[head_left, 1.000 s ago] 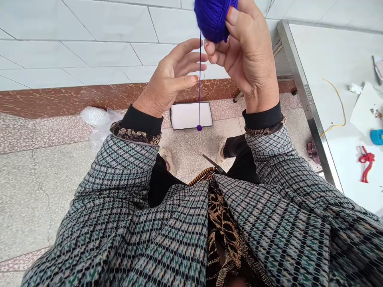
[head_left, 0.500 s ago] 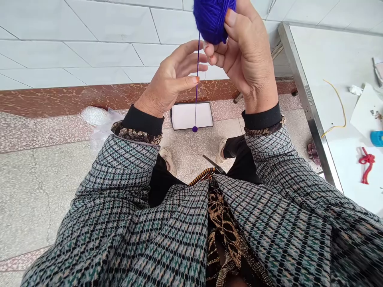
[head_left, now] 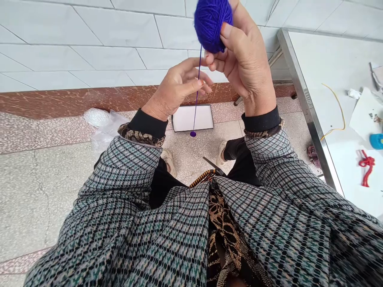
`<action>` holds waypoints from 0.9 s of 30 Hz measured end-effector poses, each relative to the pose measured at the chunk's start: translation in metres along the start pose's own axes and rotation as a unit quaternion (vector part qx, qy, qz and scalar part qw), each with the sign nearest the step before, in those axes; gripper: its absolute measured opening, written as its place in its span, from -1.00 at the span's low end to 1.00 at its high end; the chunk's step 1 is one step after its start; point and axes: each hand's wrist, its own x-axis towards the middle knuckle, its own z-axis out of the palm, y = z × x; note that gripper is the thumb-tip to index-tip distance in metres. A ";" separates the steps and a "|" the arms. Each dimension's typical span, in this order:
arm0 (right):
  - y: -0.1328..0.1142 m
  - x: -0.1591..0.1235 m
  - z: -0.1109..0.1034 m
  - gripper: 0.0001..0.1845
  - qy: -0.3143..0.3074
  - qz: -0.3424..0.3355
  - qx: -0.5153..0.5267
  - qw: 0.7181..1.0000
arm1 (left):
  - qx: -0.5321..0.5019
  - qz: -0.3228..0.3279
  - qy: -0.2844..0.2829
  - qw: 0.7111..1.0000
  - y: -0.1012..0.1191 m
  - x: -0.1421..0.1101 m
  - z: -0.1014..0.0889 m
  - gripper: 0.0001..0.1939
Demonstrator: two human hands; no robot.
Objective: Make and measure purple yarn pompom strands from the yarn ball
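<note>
Tiled wall (head_left: 89,48) ahead, yarn up high!

Right fingers (head_left: 231,38) pinching a purple yarn ball (head_left: 210,26) above them! Its strand (head_left: 197,83) drops past the curled left fingers (head_left: 199,82), grip unclear, to a small purple ball (head_left: 193,134) below, by a white panel (head_left: 191,118) on the terrazzo floor (head_left: 44,199).

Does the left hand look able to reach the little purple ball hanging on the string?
Probably yes: the left hand sits right beside the string, and nothing blocks the way down to the little ball.

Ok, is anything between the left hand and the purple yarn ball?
Yes: the curled fingers of the right hand sit under the purple yarn ball, between it and the left hand. The yarn strand also runs down past the left fingertips.
</note>
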 end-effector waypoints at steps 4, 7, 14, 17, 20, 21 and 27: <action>-0.001 0.004 -0.007 -0.61 0.068 -0.025 -0.073 0.995 | 0.085 0.007 -0.067 0.994 0.001 0.000 0.002 -0.73; 0.009 0.007 -0.023 -0.62 0.084 -0.011 -0.209 0.974 | 0.133 0.008 -0.120 0.984 0.005 -0.001 -0.001 -0.68; 0.035 0.003 -0.065 -0.53 -0.377 0.129 -0.189 0.898 | 0.140 -0.018 -0.154 0.978 0.013 -0.005 -0.019 -0.60; 0.032 -0.003 -0.069 -0.30 -0.435 0.134 -0.079 0.887 | 0.115 -0.039 -0.154 0.981 0.009 -0.003 -0.025 -0.52; 0.027 -0.005 -0.067 -0.11 -0.309 0.097 0.006 0.946 | 0.074 -0.028 -0.137 0.987 0.003 -0.002 -0.026 -0.44; 0.026 -0.005 -0.066 -0.05 -0.250 0.064 0.031 0.966 | 0.062 -0.024 -0.128 0.990 0.002 -0.003 -0.026 -0.42; 0.009 -0.008 -0.048 -0.36 -0.280 0.114 -0.077 0.950 | 0.075 -0.056 -0.117 0.989 0.009 -0.008 -0.018 -0.54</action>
